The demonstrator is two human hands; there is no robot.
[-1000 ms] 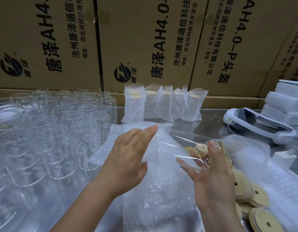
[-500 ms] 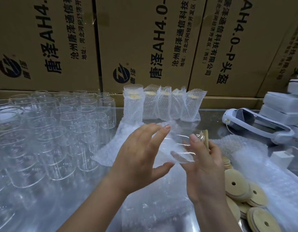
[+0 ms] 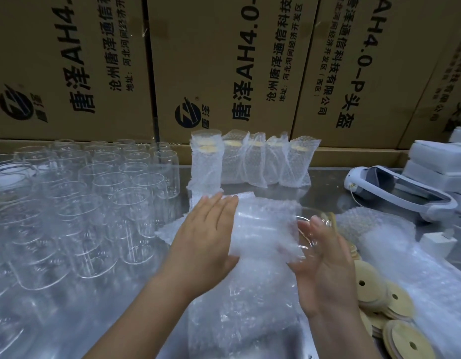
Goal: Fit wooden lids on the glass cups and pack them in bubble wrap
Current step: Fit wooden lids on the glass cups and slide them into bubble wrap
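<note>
Cup (image 3: 308,224) lies on its side at centre frame, held between both hands with its mouth to the right. Wrap (image 3: 263,224) covers its body; only the rim end shows bare. Left hand (image 3: 206,237) is flat, with fingers straight and together, pressing the wrap against the cup's closed end and side. Right hand (image 3: 325,268) is spread, its palm turned toward the cup and its fingers relaxed against the rim end; it curls round nothing visible. Lid (image 3: 330,219) shows edge-on at the mouth, just behind the right fingertips. Whether it is seated cannot be told, as both hands are blurred. Directly beneath the cup, a stack of wrap sheets (image 3: 239,312) lies on the bench (image 3: 325,193). Bare cups (image 3: 94,198) stand upright in close rows over the left part of the bench. Wrapped cups (image 3: 250,161) stand in a row at the back, their lids visible through the wrap, against cartons (image 3: 224,60) printed with Chinese text and "AH4.0". Loose lids (image 3: 389,301), each with a small hole, are piled just right of the right hand, partly overlapping. Wrap heap (image 3: 405,255) lies beside them, further right. Headset (image 3: 405,193), white, lies at the right rear, with white boxes (image 3: 436,164) stacked behind it.
</note>
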